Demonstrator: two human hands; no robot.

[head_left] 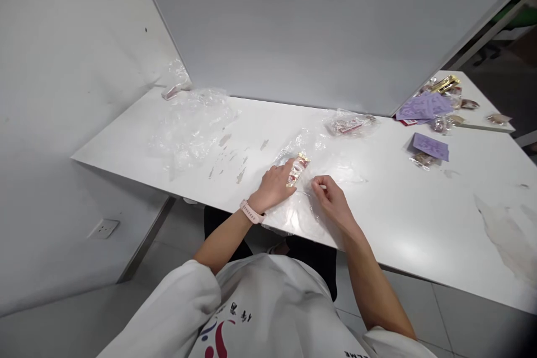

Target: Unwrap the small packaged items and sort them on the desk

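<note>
My left hand (274, 185) rests on the white table (411, 212), its fingers closed on a small red and gold packet (297, 169) that lies on a sheet of clear plastic (308, 201). A pink watch is on that wrist. My right hand (329, 197) is just to the right of the packet, its fingertips pinched on the clear plastic. Both hands work near the table's front edge.
A larger heap of crumpled clear plastic (191, 126) lies at the left, with a small bag (176, 88) in the far corner. A filled clear bag (350, 123) sits behind the hands. Purple cards (424, 106) and several small packets (447, 85) are at the far right.
</note>
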